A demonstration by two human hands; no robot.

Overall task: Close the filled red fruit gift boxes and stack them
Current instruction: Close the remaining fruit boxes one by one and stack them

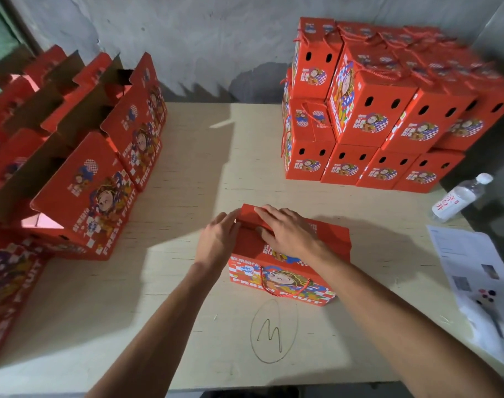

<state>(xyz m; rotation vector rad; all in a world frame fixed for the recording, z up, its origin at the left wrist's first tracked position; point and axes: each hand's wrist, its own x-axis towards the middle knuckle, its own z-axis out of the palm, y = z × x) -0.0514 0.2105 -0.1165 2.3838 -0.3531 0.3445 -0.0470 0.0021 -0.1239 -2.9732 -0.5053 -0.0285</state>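
We see a red gift box on the table directly beneath both hands: our left hand cups its left end with loosely bent fingers, while our right hand presses flat, fingers extended, on its top flaps. Beyond the right hand stands a stack of closed boxes; left of the left hand, open boxes.

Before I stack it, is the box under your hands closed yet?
Not fully: both hands press the box's top flaps down.

Printed cardboard on pale plywood

Showing matt red card gift box, twisted cord handle, smooth plywood tabletop, clear plastic bottle.
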